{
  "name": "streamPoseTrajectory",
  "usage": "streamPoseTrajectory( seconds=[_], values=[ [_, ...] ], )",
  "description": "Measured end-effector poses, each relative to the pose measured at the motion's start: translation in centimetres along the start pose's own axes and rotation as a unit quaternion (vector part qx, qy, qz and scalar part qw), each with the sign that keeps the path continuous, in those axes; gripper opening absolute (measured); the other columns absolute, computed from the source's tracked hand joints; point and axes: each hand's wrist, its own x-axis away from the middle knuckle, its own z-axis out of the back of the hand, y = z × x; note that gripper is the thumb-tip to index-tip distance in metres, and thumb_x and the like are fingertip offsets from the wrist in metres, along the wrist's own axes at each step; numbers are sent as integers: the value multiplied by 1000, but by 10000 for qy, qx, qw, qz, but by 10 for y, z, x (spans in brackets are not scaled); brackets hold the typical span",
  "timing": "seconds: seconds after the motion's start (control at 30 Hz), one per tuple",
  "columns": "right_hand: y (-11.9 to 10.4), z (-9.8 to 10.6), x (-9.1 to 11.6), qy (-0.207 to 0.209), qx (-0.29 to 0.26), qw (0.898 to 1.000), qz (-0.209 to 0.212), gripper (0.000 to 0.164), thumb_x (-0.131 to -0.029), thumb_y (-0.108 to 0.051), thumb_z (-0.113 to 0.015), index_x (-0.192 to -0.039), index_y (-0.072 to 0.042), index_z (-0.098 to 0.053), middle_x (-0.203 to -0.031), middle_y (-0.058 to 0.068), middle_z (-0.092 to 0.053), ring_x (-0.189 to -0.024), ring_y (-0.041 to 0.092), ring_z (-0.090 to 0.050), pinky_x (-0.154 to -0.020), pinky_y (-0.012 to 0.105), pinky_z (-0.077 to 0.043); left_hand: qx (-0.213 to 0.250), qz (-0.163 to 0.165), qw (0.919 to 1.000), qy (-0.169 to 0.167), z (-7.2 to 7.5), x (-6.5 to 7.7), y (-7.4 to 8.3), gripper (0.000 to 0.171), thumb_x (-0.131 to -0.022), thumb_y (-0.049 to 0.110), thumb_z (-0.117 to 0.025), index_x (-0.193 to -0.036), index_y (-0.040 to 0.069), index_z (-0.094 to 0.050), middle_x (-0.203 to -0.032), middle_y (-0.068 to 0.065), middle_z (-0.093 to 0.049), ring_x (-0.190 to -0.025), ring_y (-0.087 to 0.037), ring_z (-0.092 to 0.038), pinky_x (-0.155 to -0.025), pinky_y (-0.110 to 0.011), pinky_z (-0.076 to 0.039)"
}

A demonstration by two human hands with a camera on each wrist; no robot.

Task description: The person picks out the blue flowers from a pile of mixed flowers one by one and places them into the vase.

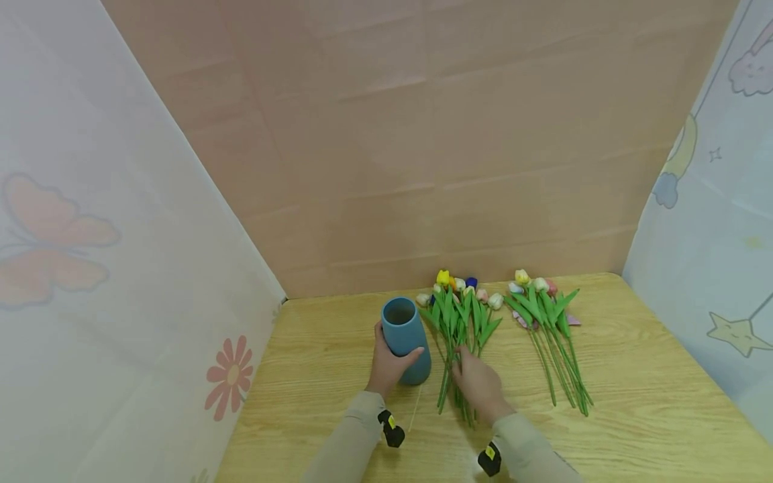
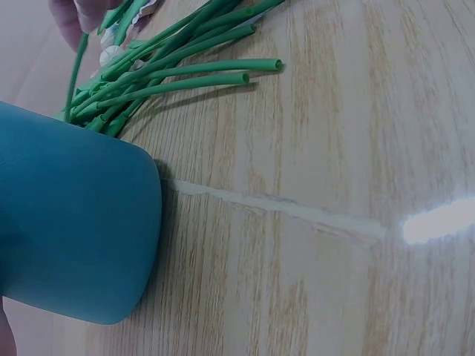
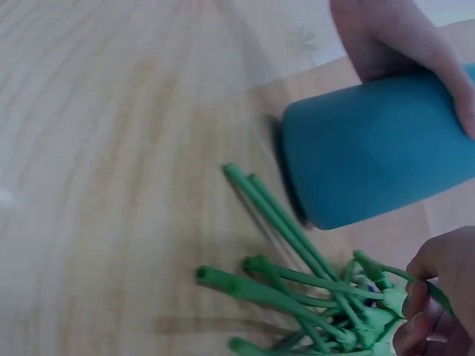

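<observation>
My left hand grips a blue vase around its side, the thumb lying across the front. The vase stands on the wooden table, its round mouth facing up. To its right, a bunch of tulips with yellow, white, pink and blue heads lies on the table. Over the stems of this bunch is my right hand. In the right wrist view, its thumb and fingers pinch one green tulip stem. Which head belongs to that stem I cannot tell.
Farther right on the table lies a second bunch of tulips, with white and pink heads. A tan backdrop rises behind the table. Printed cloth walls stand at both sides. A pale strip marks the tabletop near the vase's base.
</observation>
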Motion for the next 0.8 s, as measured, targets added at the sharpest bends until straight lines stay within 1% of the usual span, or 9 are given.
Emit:
streamPoseTrajectory(
  seconds=[0.13, 0.2, 0.27, 0.37, 0.43, 0.53, 0.6, 0.67, 0.8],
  values=[
    [1, 10, -3, -95, -266, 9996, -86, 31, -97, -22, -57, -126, -10, -58, -51, -6, -46, -37, 8, -35, -35, 22, -26, 23, -4, 10000, -20, 0, 1, -1, 92, -77, 34, -83, -147, 33, -23, -142, -2, -42, -128, -30, -47, -100, -58, -41],
    [2, 15, -4, -14, -380, 9993, -19, 30, -97, -22, -57, -125, -12, -59, -56, -7, -49, -38, 8, -37, -36, 23, -28, 21, 5, 10000, -25, 0, 1, -1, 92, -77, 34, -83, -147, 32, -22, -142, -3, -42, -128, -30, -47, -100, -58, -41],
    [5, 21, -4, 164, -482, 9986, 105, 29, -96, -21, -59, -124, -12, -60, -60, -9, -51, -39, 8, -37, -36, 23, -29, 17, 12, 10000, -38, 0, 2, 0, 93, -78, 34, -82, -147, 32, -22, -142, -3, -42, -127, -30, -47, -100, -58, -41],
    [11, 30, -3, 536, -526, 9964, 391, 28, -95, -20, -61, -123, -13, -62, -62, -10, -50, -42, 5, -34, -38, 22, -28, 54, 26, 9999, -82, 0, 2, 2, 92, -78, 32, -82, -148, 30, -21, -142, -5, -42, -128, -31, -47, -99, -58, -41],
    [16, 35, -3, 851, -550, 9927, 650, 28, -94, -18, -63, -122, -12, -63, -63, -12, -50, -43, 3, -32, -38, 20, -27, 77, 21, 9999, -101, 0, 2, 2, 92, -79, 31, -82, -148, 30, -21, -142, -6, -42, -128, -31, -47, -99, -58, -41],
    [26, 44, -3, 1431, -547, 9821, 1099, 29, -92, -15, -66, -121, -10, -64, -66, -12, -50, -45, -1, -30, -39, 19, -27, 90, 24, 9999, -104, -1, 2, 2, 92, -79, 30, -82, -148, 30, -21, -142, -5, -42, -128, -31, -47, -99, -58, -41],
    [33, 49, -5, 1799, -573, 9735, 1294, 29, -91, -12, -67, -119, -10, -64, -66, -12, -50, -45, -3, -28, -38, 19, -26, 81, 19, 9999, -89, 0, 2, 1, 92, -78, 31, -82, -148, 31, -21, -142, -5, -42, -128, -31, -47, -100, -58, -41],
    [42, 54, -5, 2058, -626, 9672, 1350, 29, -91, -10, -67, -119, -9, -64, -66, -12, -50, -44, -4, -27, -36, 18, -25, 73, 23, 9999, -78, 0, 2, 0, 92, -78, 32, -82, -147, 32, -21, -142, -4, -42, -128, -31, -46, -100, -59, -41],
    [60, 61, -5, 2368, -751, 9606, 1247, 28, -91, -7, -66, -119, -6, -63, -66, -9, -50, -43, -4, -24, -35, 18, -23, 106, 35, 9999, -80, 0, 2, 0, 93, -78, 34, -82, -147, 33, -21, -143, -4, -41, -129, -31, -46, -100, -60, -40]
  ],
)
